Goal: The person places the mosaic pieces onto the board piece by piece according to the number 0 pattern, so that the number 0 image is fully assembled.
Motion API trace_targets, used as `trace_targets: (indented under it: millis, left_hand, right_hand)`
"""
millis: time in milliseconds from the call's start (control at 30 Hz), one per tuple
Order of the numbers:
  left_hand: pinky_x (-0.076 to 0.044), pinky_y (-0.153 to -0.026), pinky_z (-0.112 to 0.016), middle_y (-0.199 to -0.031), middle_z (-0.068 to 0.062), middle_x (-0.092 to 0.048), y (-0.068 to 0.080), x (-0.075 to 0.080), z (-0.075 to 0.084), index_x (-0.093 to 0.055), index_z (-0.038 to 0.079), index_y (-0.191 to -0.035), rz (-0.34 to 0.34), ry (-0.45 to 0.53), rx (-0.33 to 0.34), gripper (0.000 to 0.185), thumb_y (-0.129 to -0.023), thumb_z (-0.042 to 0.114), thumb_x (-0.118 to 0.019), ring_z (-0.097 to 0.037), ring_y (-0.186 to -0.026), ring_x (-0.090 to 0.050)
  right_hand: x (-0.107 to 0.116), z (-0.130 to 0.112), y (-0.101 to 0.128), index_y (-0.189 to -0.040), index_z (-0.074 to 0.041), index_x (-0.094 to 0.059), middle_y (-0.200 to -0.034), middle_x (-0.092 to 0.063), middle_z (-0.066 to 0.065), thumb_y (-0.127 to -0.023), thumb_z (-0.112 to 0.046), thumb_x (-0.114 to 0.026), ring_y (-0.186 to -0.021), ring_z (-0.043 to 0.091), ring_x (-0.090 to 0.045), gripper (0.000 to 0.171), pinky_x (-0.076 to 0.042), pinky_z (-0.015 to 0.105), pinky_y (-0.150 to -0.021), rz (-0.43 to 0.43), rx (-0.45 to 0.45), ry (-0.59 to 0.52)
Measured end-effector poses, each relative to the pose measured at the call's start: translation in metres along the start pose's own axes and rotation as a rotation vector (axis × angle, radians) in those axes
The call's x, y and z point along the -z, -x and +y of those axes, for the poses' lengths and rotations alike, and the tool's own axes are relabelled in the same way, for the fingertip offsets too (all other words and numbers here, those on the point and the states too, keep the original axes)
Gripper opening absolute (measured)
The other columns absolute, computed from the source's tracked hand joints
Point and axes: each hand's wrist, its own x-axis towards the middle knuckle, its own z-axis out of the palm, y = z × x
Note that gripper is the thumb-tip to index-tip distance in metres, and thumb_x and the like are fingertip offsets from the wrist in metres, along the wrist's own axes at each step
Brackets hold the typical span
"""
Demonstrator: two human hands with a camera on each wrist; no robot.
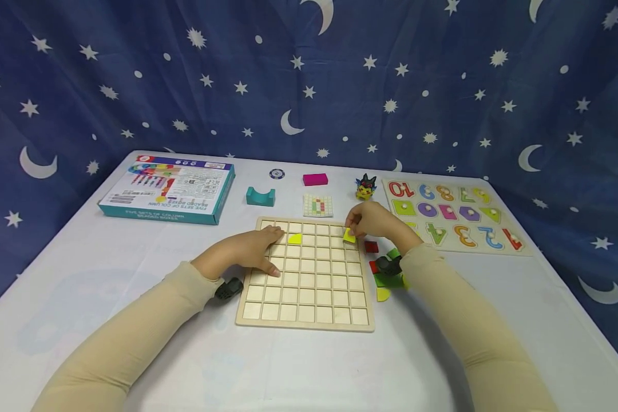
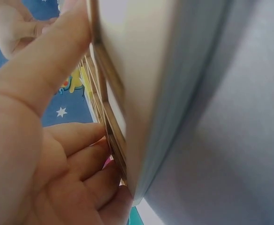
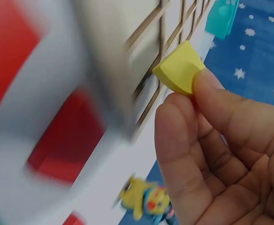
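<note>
The desk carries a wooden grid board, and both wrist views show that board only edge-on and blurred, so its cells are hard to read there. The right wrist view smears the red pieces beside the board into blotches. Loose pieces right of the board are partly covered by the right wrist in the head view.

The left hand lies flat with relaxed fingers on the board's upper left part, just left of a yellow piece seated in a cell. The right hand pinches a small yellow tile between thumb and fingertips, holding it over the board's top right corner; whether the tile touches the board cannot be told.
</note>
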Motion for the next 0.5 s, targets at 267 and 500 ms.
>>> trace_targets:
  millis: [267,500]
  left_hand:
    - [-0.015,-0.114,-0.046,-0.152,-0.019,-0.017,-0.001,0.001,0.0,-0.021,-0.003,-0.144,0.0,-0.014,-0.004,0.098,-0.074,0.04,-0.073,-0.033,-0.141,-0.012]
    - [-0.014,-0.115,-0.046,-0.152,-0.019,-0.016,-0.001,0.001,0.0,-0.021,-0.003,-0.144,-0.006,-0.009,-0.001,0.097,-0.074,0.039,-0.073,-0.033,-0.141,-0.011]
  right_hand:
    - [-0.016,-0.021,-0.017,-0.087,-0.001,-0.064,-0.075,-0.061,0.007,-0.08,0.001,-0.064,-0.063,0.018,-0.061,0.007,-0.054,0.031,-0.063,-0.032,0.051,-0.057]
    - [-0.026,-0.03,-0.027,-0.087,-0.002,-0.065,-0.075,-0.061,0.005,-0.079,0.001,-0.065,-0.059,0.013,-0.057,0.008,-0.053,0.025,-0.06,-0.085,0.042,-0.071]
